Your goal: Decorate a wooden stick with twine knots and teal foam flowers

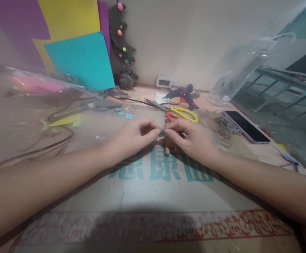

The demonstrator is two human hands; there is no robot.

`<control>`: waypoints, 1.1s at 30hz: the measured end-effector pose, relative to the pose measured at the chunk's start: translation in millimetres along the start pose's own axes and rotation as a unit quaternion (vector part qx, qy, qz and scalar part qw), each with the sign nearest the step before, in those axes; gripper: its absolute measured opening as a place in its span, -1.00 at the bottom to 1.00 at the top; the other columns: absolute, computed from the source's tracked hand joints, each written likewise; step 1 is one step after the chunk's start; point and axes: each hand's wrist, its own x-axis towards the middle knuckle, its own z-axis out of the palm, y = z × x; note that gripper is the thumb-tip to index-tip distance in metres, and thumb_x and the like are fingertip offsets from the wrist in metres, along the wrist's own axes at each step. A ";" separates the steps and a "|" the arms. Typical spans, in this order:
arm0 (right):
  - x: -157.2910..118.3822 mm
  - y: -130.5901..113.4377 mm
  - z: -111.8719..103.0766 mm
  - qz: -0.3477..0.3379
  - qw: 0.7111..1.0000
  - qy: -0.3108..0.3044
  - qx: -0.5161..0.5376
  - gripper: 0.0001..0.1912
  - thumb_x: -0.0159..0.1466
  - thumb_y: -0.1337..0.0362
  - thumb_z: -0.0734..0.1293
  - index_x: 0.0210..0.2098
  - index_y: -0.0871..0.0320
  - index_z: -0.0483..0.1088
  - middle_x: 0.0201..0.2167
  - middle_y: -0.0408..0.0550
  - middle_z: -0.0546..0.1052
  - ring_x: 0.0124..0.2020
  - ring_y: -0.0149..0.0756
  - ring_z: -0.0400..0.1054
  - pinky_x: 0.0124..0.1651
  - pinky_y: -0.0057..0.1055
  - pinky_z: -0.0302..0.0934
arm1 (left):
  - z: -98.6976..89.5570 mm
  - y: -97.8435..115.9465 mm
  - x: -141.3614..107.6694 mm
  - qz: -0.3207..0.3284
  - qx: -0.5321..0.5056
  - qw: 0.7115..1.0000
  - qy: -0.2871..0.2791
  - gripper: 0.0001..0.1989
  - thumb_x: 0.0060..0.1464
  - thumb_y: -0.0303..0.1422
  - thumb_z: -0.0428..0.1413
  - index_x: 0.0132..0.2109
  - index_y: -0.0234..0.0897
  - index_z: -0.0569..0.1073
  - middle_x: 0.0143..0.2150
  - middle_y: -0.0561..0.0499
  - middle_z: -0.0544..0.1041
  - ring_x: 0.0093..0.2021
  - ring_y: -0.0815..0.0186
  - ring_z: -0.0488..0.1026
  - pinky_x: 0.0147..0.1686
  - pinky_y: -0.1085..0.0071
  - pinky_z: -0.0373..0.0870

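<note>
My left hand (143, 135) and my right hand (188, 138) meet over the middle of the printed board, thumb and forefinger of each pinched together. Between the fingertips is a small teal piece (162, 132), mostly covered, its shape hard to make out. Under it lies a thin tool with a wooden handle (167, 149). Just beyond my right hand rest scissors (183, 114) with one yellow and one orange handle loop. Past my left hand lie blue flower cut-outs (129, 116).
A dark glue gun (183, 94) with a red light stands at the back beside a small white digital clock (164, 82). To the right are grey yarn (225, 126), a phone (246, 126) and a clear plastic container (222, 91). Coloured sheets (81, 61) lean at back left; a black cable (37, 150) curves below.
</note>
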 end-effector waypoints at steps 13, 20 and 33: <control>1.3 1.0 -1.2 -0.003 0.998 0.035 -0.049 -0.84 0.32 0.24 0.31 -0.38 0.12 0.43 -0.56 -0.20 0.48 -0.55 -0.42 0.25 -0.48 -0.44 0.10 | 0.6 -4.0 0.1 0.021 -0.027 0.999 -0.011 -0.75 0.23 -0.20 0.05 -0.25 -0.26 0.53 -0.30 0.02 0.60 -0.27 0.28 0.51 -0.25 0.41 0.38; -0.3 3.8 -2.6 -0.043 0.998 0.028 -0.037 -0.86 0.33 0.21 0.34 -0.33 0.12 0.35 -0.53 -0.20 0.45 -0.54 -0.43 0.27 -0.46 -0.45 0.14 | -0.4 -3.9 0.0 0.013 -0.006 1.000 0.005 -0.79 0.18 -0.22 0.11 -0.28 -0.28 0.49 -0.33 0.02 0.58 -0.30 0.28 0.49 -0.27 0.39 0.37; 22.8 -3.2 -55.8 -0.103 0.966 0.120 -0.205 -0.82 0.36 0.19 0.27 -0.35 0.06 0.43 -0.42 -0.05 0.52 -0.39 -0.21 0.37 -0.28 -0.25 0.20 | 0.3 -9.5 0.3 0.032 -0.027 0.999 0.023 -0.79 0.22 -0.21 0.08 -0.26 -0.26 0.44 -0.28 0.02 0.52 -0.26 0.29 0.47 -0.25 0.39 0.39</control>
